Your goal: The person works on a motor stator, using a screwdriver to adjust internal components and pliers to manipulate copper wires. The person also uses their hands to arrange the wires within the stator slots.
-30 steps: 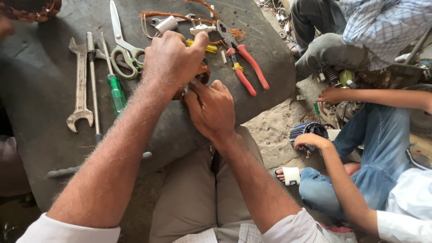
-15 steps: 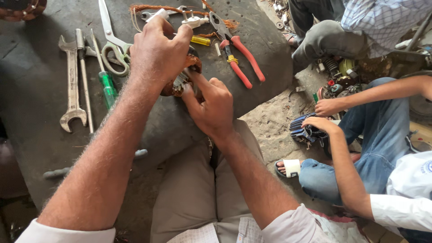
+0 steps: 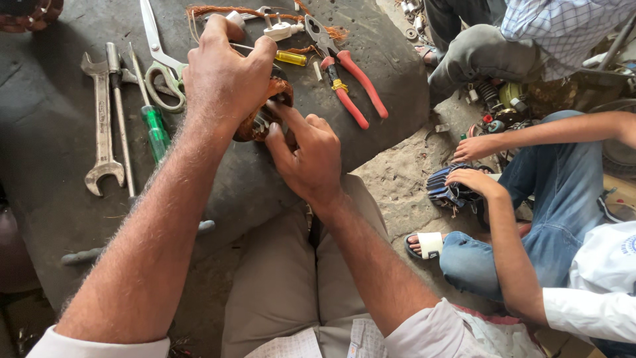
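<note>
A small motor stator wound with copper wire (image 3: 265,113) was held at the upper middle of the frame, resting on a dark, rounded slab used as a tabletop (image 3: 53,219). The left hand (image 3: 222,79) was closed over its top, apparently to keep it from rolling, while the right hand (image 3: 308,156) was closed against its lower side, the forefinger pressed into the slots, seemingly to work at the windings. Red-handled pliers (image 3: 348,83), a yellow-handled tool (image 3: 290,58) and loose copper wire (image 3: 218,11) were laid just beyond, within reach. Scissors (image 3: 162,63), a green-handled screwdriver (image 3: 152,119) and an open-ended spanner (image 3: 103,126) were set out at the left. At the right, another person's hands (image 3: 474,166) were seen at a dark finned part (image 3: 445,192).
</note>
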